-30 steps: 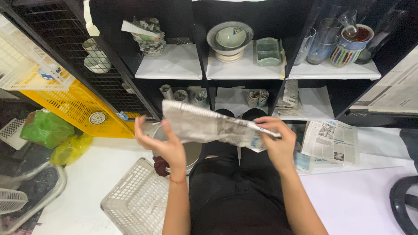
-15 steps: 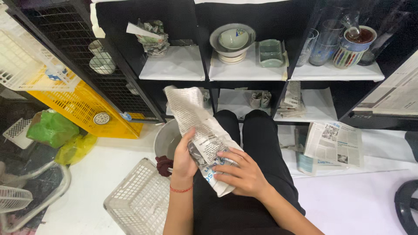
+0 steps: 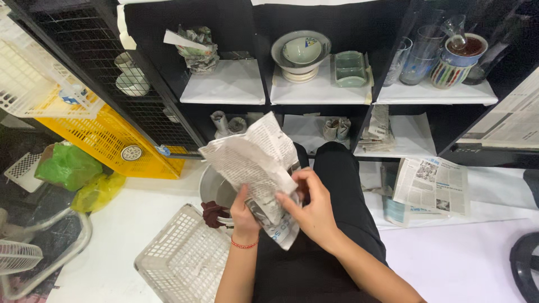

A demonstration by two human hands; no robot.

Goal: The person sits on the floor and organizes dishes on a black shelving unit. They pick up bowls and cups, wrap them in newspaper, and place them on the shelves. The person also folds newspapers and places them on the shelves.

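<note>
Head camera, looking down: a seated person in black trousers is holding a crumpled sheet of newspaper (image 3: 255, 163) over the lap, in front of a black shelving unit (image 3: 320, 106). The left hand (image 3: 245, 213), a red string at its wrist, is closing around the lower part of the sheet from underneath, fingers curled into the paper. The right hand (image 3: 310, 206) is pressing against the bundle from the side, its fingers bent and gripping the folds near the middle. The upper half of the sheet is standing up loose and creased above both hands. Whether anything is wrapped inside cannot be told; the paper hides it.

The sheet is looking light, thin and soft, likely to tear if pulled at an edge and to slip open if held only by a corner. The bunched lower section, where both hands are gripping, appears the surest place to hold it.

Just below the hands a metal bowl (image 3: 213, 189) is sitting on the white floor beside a white plastic basket (image 3: 182, 261). A flat newspaper (image 3: 432, 185) is lying to the right. On the shelves, a stack of ceramic bowls (image 3: 300, 53), a green dish (image 3: 349, 68) and drinking glasses (image 3: 412, 53) are standing on white liners.
</note>
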